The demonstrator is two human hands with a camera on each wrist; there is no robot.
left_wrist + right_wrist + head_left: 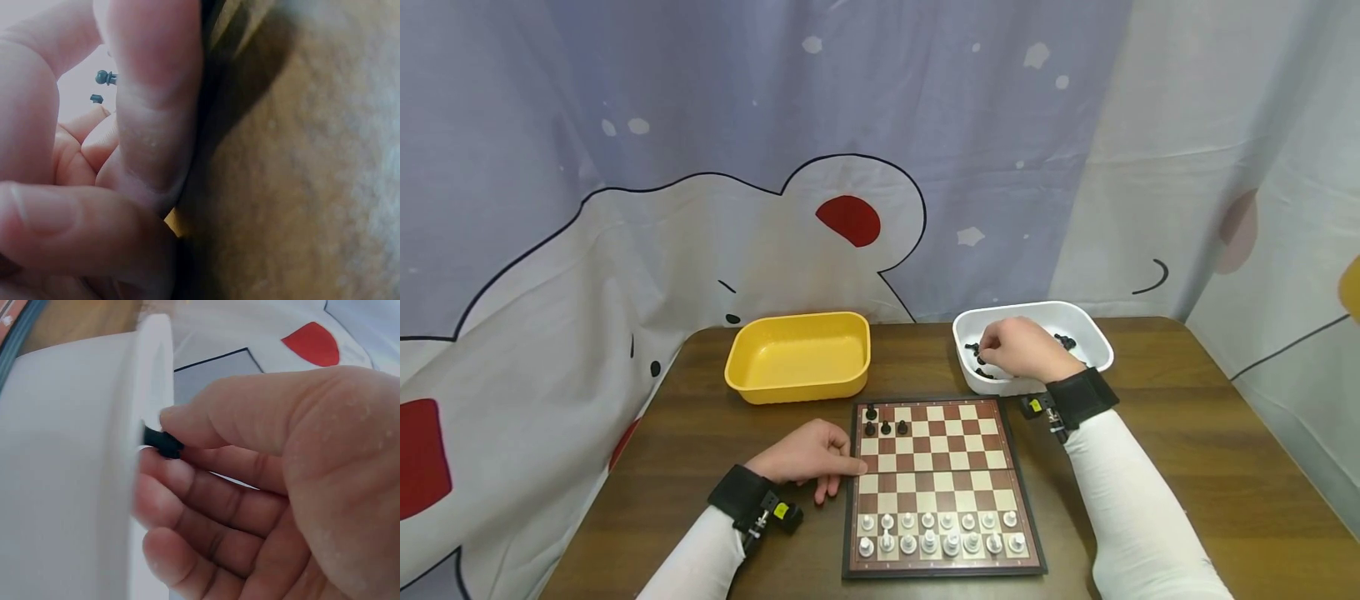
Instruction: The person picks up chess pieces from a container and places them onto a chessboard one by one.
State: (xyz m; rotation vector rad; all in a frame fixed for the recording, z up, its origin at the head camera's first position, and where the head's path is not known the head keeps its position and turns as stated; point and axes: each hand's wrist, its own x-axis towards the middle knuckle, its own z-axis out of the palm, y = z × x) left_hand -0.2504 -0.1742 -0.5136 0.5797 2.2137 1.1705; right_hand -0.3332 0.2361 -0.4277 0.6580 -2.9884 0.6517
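Reaching into the white tub (1086,333) at the bench's far right, my right hand (1022,348) hangs over loose black pieces (1064,340); my left hand (808,457) rests curled at the board (942,487) edge, holding nothing, well apart from the tub. The board lies nearer me and leftward of the right grip.

Left wrist: curled fingers (150,112), blurred bench.

Right wrist: thumb and forefinger pinch a black piece (161,441) just beside the tub wall (69,456); its long axis I cannot tell.

Black piece (164,442) mostly hidden by fingers (206,428), type perhaps unreadable
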